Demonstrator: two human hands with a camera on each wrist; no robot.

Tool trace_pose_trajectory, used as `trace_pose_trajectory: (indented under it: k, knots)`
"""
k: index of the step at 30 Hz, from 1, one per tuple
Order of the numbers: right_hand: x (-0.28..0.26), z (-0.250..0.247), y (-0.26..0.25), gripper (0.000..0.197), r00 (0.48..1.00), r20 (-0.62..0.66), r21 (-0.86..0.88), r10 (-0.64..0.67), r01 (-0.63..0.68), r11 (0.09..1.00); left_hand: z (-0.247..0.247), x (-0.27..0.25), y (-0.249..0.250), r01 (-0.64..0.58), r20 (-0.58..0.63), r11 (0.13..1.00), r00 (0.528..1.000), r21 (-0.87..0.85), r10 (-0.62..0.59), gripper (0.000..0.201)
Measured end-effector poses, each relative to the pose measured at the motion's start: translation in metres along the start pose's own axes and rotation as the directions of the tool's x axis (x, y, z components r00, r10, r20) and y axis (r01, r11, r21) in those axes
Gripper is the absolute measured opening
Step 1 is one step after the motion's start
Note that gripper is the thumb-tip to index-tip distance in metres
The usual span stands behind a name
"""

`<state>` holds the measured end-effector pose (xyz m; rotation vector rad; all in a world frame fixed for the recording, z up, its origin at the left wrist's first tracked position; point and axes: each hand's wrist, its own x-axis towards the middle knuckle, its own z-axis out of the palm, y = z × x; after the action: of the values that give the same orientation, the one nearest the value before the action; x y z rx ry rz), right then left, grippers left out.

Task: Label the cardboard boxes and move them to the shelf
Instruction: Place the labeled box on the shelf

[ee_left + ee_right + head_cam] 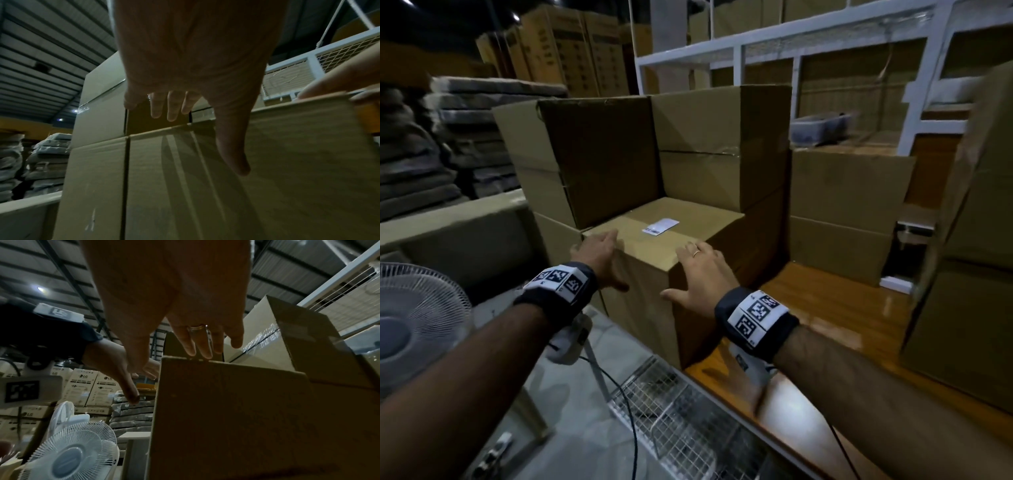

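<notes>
A brown cardboard box (688, 222) stands in front of me, taped along its top, with a white label (660, 226) stuck near the middle of the tape. My left hand (599, 255) lies at the box's near left top edge, fingers straight over the top and thumb down the front face. My right hand (702, 274) rests on the near right corner, ringed fingers flat on top, thumb spread to the side. In the left wrist view the left hand (185, 65) hangs spread before the box (185, 178). The right wrist view has the right hand (174, 296) touching the box's (226, 410) top edge.
Taller stacked boxes (602, 154) stand directly behind and left of the labelled one. A white metal shelf (722, 51) rises at the back. More boxes (849, 212) sit right on a wooden platform (825, 308). A white fan (414, 325) is at my left, wire mesh (671, 411) below.
</notes>
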<state>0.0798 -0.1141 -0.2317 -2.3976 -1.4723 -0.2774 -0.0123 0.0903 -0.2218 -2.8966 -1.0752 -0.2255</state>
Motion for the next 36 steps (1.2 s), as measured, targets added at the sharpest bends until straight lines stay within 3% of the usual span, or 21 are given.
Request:
trace_pose_trajectory:
  k: [8,17,25,30,34,36]
  knots:
    - [0.018,0.03,-0.017,0.085,0.984,-0.057,-0.017,0.168,-0.17,0.985,0.026,0.045,-0.046,-0.11,-0.049,0.991,0.993,-0.077,0.106,0.12]
    - [0.022,0.047,-0.043,0.093,0.9,-0.109,-0.005,0.422,-0.425,0.905,0.033,0.087,-0.079,-0.307,-0.106,0.946,0.949,-0.107,0.296,0.125]
    - [0.024,0.05,-0.055,0.094,0.797,-0.131,0.117,0.59,-0.578,0.807,0.028,0.083,-0.073,-0.28,-0.068,0.944,0.96,-0.177,0.272,0.116]
    - [0.014,0.045,-0.051,0.095,0.789,-0.113,0.161,0.604,-0.585,0.795,0.028,0.073,-0.072,-0.27,-0.081,0.943,0.962,-0.197,0.259,0.116]
    - [0.009,0.041,-0.045,0.099,0.768,-0.119,0.201,0.63,-0.603,0.772,0.027,0.075,-0.075,-0.29,0.0,0.864,0.948,-0.412,0.318,0.123]
    - [0.009,0.041,-0.045,0.1,0.764,-0.118,0.197,0.634,-0.608,0.769,0.024,0.077,-0.078,-0.308,0.038,0.858,0.935,-0.41,0.353,0.127]
